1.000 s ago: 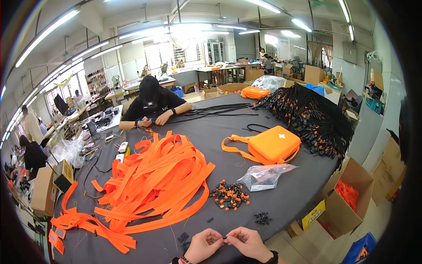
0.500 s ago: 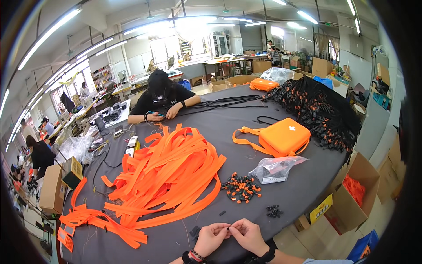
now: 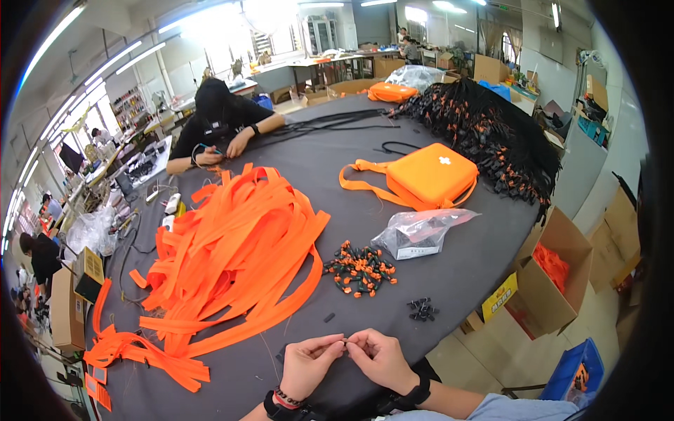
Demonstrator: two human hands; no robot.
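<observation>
Near the front edge of the dark table (image 3: pixel 435 281), my left hand (image 3: pixel 309 363) and my right hand (image 3: pixel 382 359) meet fingertip to fingertip. Both pinch something small and dark between them, mostly hidden by the fingers. A few small black pieces (image 3: pixel 282 353) lie beside my left hand, partly covered by it. One small black piece (image 3: pixel 329 318) lies just beyond my fingers. To the right of it sits a little heap of black plastic parts (image 3: pixel 423 309). Farther off is a pile of black and orange small parts (image 3: pixel 359 269).
A large heap of orange webbing strips (image 3: pixel 232 245) fills the left. Beyond the parts lie a clear plastic bag (image 3: pixel 421 235), an orange pouch (image 3: pixel 432 175) and a mass of black cords (image 3: pixel 484 133). Across the table a co-worker (image 3: pixel 217 123) handles black cords. A cardboard box (image 3: pixel 562 298) stands right.
The whole view has shifted, so the table's things appear farther left and higher. My hands stay together in a pinch; the co-worker's hands have moved slightly.
</observation>
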